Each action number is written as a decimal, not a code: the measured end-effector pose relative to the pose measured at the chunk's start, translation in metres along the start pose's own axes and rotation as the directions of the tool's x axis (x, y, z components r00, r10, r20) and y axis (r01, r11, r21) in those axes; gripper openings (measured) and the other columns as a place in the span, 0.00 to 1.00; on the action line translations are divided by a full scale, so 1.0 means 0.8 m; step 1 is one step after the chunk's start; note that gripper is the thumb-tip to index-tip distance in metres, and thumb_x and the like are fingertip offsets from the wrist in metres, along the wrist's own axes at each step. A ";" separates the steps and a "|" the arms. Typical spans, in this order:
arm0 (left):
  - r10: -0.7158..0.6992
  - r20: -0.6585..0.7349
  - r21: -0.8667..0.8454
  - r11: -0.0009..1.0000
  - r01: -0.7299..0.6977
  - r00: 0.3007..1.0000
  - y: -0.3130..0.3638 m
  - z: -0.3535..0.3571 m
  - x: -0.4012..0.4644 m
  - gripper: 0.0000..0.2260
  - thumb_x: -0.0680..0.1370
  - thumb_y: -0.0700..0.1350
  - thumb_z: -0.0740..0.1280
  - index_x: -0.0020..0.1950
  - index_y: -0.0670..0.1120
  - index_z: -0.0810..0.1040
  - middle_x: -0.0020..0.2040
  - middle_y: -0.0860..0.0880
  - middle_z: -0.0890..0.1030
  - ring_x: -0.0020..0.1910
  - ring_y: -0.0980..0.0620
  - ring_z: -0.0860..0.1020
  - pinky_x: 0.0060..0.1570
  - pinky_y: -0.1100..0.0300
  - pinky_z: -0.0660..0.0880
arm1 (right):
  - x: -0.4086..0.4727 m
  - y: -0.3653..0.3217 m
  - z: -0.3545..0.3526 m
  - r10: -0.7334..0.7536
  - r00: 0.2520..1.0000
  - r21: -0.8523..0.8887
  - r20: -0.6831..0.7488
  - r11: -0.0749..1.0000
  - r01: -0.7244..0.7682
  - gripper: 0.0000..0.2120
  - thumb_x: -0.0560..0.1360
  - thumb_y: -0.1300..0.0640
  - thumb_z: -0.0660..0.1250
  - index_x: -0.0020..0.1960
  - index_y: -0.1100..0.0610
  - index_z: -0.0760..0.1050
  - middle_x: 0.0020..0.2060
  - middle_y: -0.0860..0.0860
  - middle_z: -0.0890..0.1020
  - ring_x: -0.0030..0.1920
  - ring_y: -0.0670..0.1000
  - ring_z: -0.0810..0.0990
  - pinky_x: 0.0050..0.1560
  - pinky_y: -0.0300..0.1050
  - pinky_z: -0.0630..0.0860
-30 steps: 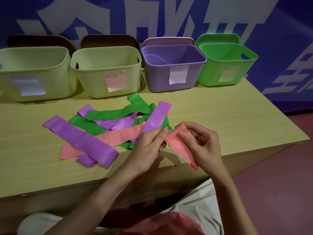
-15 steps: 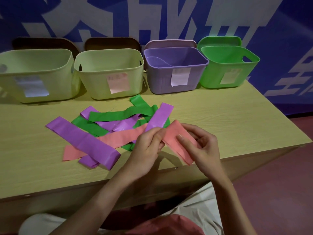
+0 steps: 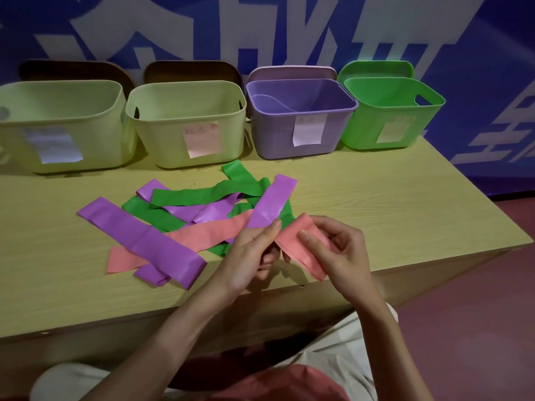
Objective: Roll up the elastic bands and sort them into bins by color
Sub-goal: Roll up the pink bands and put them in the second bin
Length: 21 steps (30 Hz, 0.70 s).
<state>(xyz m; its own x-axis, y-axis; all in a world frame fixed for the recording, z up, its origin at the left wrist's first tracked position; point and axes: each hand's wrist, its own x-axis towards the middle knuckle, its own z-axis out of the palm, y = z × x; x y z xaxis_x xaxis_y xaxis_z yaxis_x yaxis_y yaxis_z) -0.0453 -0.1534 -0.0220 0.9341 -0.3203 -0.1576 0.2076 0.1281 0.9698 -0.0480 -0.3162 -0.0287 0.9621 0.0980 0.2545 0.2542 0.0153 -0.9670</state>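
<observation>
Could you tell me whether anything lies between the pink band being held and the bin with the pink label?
Yes, partly: the loose pile of bands lies flat on the table between the pink band, in the grip of both hands, and the pink-labelled bin. It lies low, so nothing visible blocks carrying the band over it. The bin is open on top.

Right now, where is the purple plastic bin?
In the head view, the purple plastic bin sits third from the left at the table's back, between a pale yellow-green bin and the green bin.
</observation>
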 end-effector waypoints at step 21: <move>0.145 0.002 -0.078 0.986 -0.144 0.989 -0.001 0.003 -0.005 0.14 0.76 0.49 0.59 0.45 0.37 0.68 0.27 0.54 0.59 0.22 0.60 0.58 0.21 0.69 0.57 | 0.006 -0.001 -0.003 0.000 0.999 0.040 -0.044 0.999 0.001 0.13 0.69 0.61 0.75 0.52 0.54 0.79 0.39 0.49 0.84 0.39 0.44 0.79 0.39 0.35 0.76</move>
<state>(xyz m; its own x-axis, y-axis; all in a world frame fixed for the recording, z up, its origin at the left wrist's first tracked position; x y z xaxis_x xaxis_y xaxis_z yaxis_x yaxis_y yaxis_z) -0.0494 -0.1542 -0.0216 0.9536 -0.3006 -0.0148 0.0924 0.2457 0.9649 -0.0437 -0.3184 -0.0264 0.9656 0.0539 0.2544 0.2515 0.0553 -0.9663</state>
